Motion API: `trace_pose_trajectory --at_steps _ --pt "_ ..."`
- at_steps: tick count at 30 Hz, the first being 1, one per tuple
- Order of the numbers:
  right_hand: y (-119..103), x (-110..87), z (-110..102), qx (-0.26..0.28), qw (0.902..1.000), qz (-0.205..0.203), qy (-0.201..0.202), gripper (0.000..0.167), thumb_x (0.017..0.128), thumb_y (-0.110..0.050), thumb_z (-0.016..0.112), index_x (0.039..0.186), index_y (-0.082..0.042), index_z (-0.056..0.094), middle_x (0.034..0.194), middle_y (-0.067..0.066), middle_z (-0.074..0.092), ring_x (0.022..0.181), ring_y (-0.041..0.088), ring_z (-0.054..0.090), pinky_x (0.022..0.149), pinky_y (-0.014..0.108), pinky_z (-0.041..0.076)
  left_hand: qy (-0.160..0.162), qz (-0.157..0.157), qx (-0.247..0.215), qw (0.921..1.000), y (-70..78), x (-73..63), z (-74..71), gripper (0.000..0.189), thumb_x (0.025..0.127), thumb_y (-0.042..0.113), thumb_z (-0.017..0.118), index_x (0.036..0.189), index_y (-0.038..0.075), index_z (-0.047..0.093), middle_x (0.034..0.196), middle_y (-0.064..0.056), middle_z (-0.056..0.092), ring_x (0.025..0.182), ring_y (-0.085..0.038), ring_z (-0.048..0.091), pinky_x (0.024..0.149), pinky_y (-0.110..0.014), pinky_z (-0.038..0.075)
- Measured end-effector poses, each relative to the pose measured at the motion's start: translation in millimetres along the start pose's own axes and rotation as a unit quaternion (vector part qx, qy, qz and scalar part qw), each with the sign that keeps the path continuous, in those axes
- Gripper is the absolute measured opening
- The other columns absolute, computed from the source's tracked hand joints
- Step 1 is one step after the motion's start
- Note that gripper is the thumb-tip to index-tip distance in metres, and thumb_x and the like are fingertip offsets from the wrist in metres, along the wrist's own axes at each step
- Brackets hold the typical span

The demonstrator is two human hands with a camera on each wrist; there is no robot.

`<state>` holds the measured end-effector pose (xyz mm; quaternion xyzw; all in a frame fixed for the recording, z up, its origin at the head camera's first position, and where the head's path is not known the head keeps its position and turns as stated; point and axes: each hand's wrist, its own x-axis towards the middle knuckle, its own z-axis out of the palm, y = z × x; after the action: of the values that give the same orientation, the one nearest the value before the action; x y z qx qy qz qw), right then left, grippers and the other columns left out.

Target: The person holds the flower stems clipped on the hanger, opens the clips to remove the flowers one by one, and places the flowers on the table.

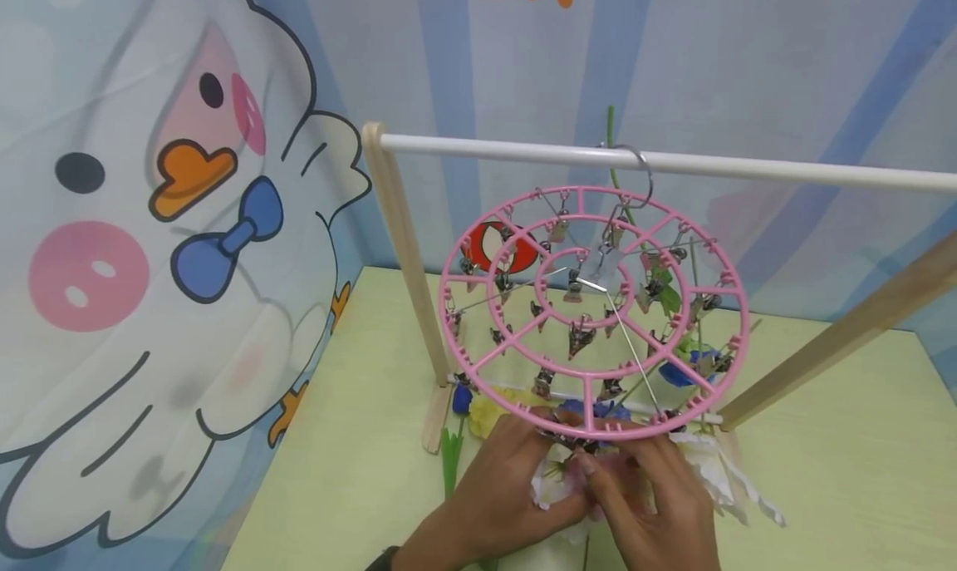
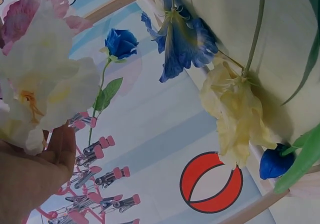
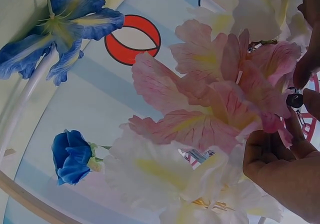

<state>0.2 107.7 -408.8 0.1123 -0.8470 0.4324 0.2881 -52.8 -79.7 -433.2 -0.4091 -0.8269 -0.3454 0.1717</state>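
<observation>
Both hands meet at the near rim of a pink round clip hanger [image 1: 589, 405]. At that rim, a metal clip [image 1: 564, 440] is between the fingers of my left hand [image 1: 497, 492] and my right hand [image 1: 665, 496], which both pinch it. A pink flower [image 3: 200, 99] hangs beside the clip, against the curled right fingers [image 3: 265, 159]. White flowers flank it: one white flower [image 2: 55, 74] partly covers the left hand, another white flower [image 3: 165, 169] hangs on the right-hand side. The exact grip and the pink flower's stem are hidden.
The hanger hooks over a white rod [image 1: 486, 148] on a wooden stand [image 1: 407, 247]. Several clips line its rings. A yellow flower [image 2: 235, 109], a blue ruffled flower [image 2: 185, 44], a blue rose [image 2: 120, 44] and a blue bud [image 2: 275, 164] hang around it above the pale table [image 1: 336, 405].
</observation>
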Motion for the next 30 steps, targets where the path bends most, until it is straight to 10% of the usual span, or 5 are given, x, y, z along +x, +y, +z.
trace_pose_trajectory --at_steps 12,30 --pt "-2 0.7 2 0.000 0.9998 -0.018 0.009 0.037 0.078 0.000 0.089 0.111 -0.005 0.075 0.106 0.003 0.072 0.089 0.010 0.061 0.080 0.016 0.049 0.034 -0.014 0.008 0.9993 1.6 4.9 3.3 0.050 0.090 0.029 0.082 0.134 0.014 0.064 0.126 0.004 0.064 0.119 -0.013 0.059 0.105 -0.033 0.048" --pt "-3 0.5 1 0.000 0.9999 -0.013 0.004 0.045 0.074 0.003 0.091 0.116 -0.006 0.076 0.113 0.006 0.073 0.096 0.008 0.060 0.086 0.013 0.046 0.067 -0.058 -0.002 0.9961 5.0 8.3 10.3 0.030 0.094 0.025 0.080 0.121 0.015 0.071 0.113 0.007 0.068 0.109 -0.011 0.063 0.097 -0.031 0.050"
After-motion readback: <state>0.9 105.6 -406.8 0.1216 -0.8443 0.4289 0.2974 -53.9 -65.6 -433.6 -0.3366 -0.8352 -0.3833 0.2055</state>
